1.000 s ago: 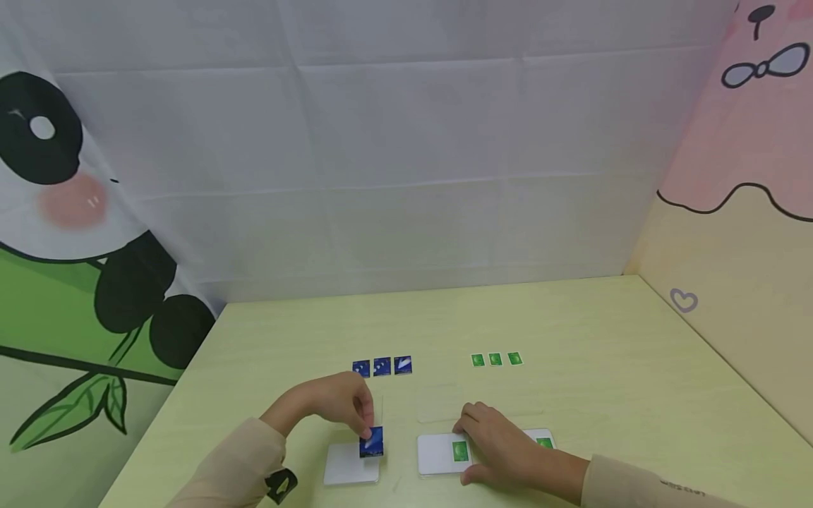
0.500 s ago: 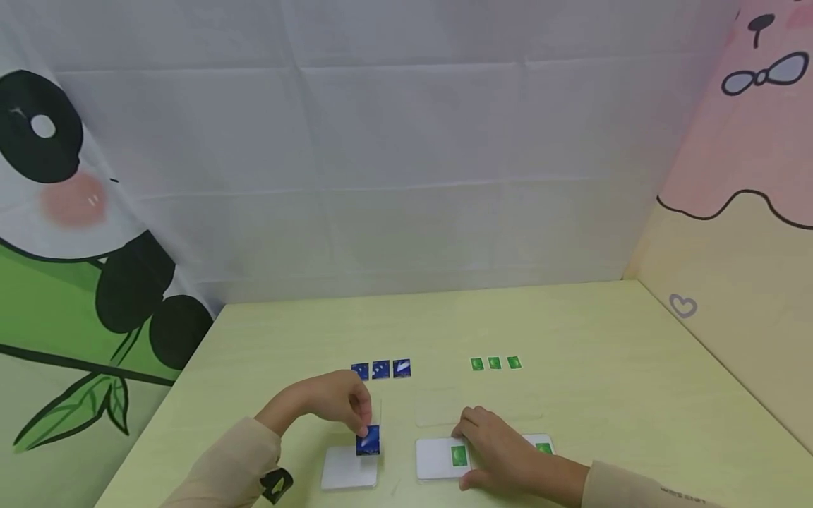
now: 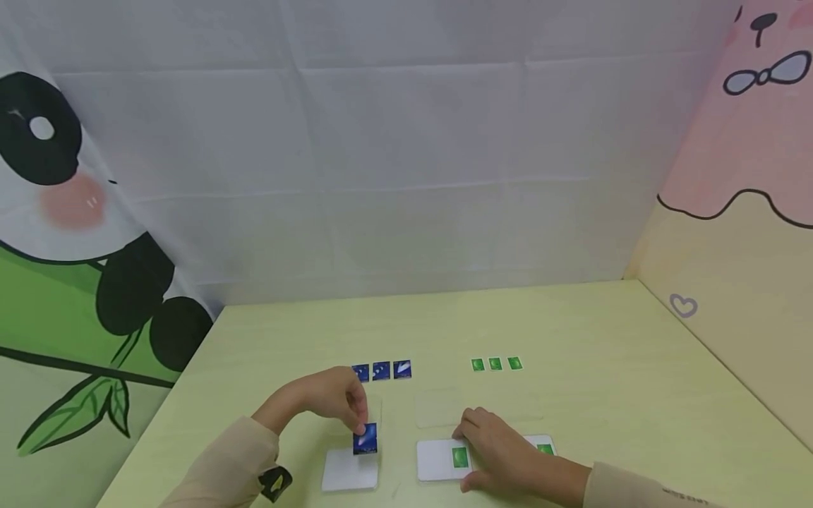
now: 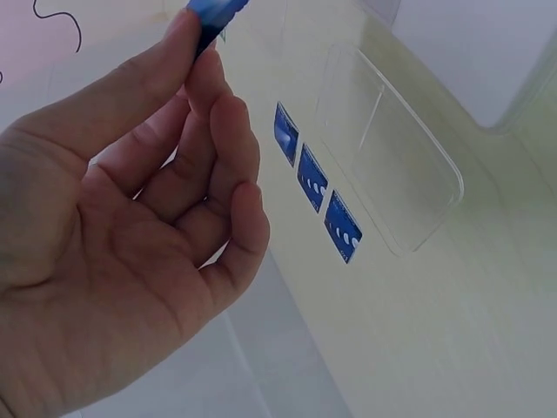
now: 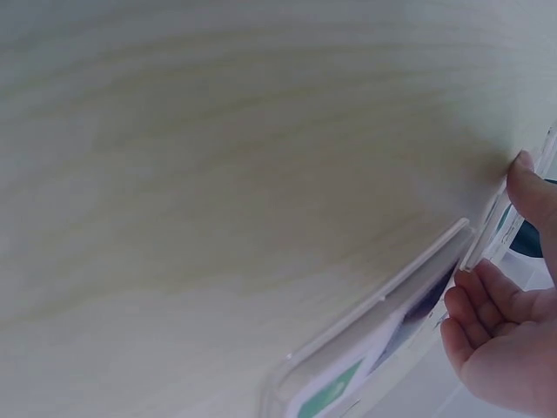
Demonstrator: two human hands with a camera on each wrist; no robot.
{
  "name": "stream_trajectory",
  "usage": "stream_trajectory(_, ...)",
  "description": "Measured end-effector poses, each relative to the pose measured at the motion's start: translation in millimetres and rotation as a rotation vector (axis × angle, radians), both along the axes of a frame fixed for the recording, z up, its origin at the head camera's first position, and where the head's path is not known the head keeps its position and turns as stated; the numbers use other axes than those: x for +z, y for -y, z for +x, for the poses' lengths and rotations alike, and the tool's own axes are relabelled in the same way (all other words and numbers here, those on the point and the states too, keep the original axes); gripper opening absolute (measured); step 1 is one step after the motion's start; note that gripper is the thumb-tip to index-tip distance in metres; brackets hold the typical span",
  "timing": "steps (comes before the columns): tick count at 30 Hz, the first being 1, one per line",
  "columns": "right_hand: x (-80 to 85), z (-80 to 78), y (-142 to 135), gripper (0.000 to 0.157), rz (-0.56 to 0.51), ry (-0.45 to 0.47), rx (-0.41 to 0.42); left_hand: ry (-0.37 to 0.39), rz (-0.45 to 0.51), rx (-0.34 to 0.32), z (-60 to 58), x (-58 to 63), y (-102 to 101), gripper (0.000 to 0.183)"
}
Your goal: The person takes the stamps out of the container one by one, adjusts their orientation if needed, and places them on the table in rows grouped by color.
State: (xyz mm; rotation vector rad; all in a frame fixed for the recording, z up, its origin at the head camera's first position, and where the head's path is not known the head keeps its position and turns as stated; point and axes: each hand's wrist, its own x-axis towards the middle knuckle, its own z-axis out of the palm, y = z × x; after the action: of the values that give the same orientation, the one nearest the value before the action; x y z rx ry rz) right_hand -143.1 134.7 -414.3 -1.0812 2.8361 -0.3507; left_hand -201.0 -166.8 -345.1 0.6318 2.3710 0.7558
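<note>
My left hand (image 3: 327,395) pinches a small blue picture card (image 3: 365,439) between thumb and fingertips. In the head view the card overlaps the upper right corner of a flat white box (image 3: 349,471). My right hand (image 3: 502,448) spans a white-based clear case (image 3: 435,458), thumb on its near edge and fingers on its far edge. A green card (image 3: 460,458) lies on that case, left of the hand. In the right wrist view the thumb and fingers (image 5: 474,305) hold its edges. Another case (image 5: 383,322) with a green card is partly hidden by my hand in the head view.
Three blue cards (image 3: 381,370) lie in a row at the back left, three green cards (image 3: 495,364) at the back right. Between rows and boxes are transparent lids, one clear lid (image 4: 392,148) showing in the left wrist view. Printed cloth walls surround the table (image 3: 571,324).
My left hand with the blue card has drifted slightly left and away from me, relative to the white box. The right hand keeps its place on the case. The head view has shifted a little.
</note>
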Motion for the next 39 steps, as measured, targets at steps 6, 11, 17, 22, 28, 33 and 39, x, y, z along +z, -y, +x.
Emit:
stream_trajectory(6, -0.9, 0.9, -0.7, 0.060, 0.004, -0.015, 0.007, -0.003, -0.011, 0.017, -2.6, -2.1, 1.7, 0.009)
stream_trajectory(11, -1.5, -1.2, -1.6, 0.060, 0.005, -0.017, 0.006, -0.006, -0.025, 0.027, -4.2, -2.0, 3.8, 0.009)
stream_trajectory(17, -1.8, -1.4, -0.4, 0.061, 0.010, -0.001, 0.004, -0.003, -0.031, 0.038, -5.3, -1.8, 6.3, 0.008)
stream_trajectory(22, -0.5, -0.6, 1.2, 0.062, 0.025, 0.000, -0.006, 0.003, -0.025, 0.057, -7.3, -2.1, 7.1, 0.008)
stream_trajectory(28, -1.8, 2.8, 0.5, 0.061, 0.009, -0.006, 0.001, 0.021, 0.008, 0.073, -9.2, -9.7, 9.8, 0.005)
stream_trajectory(33, -2.6, 3.6, 0.8, 0.063, 0.021, -0.015, 0.006, 0.001, -0.003, 0.065, -9.9, -9.3, 11.7, 0.007)
stream_trajectory(39, -1.0, 1.4, 0.2, 0.062, 0.027, -0.036, 0.010, -0.024, -0.020, 0.056, -13.4, -5.2, 14.3, 0.008)
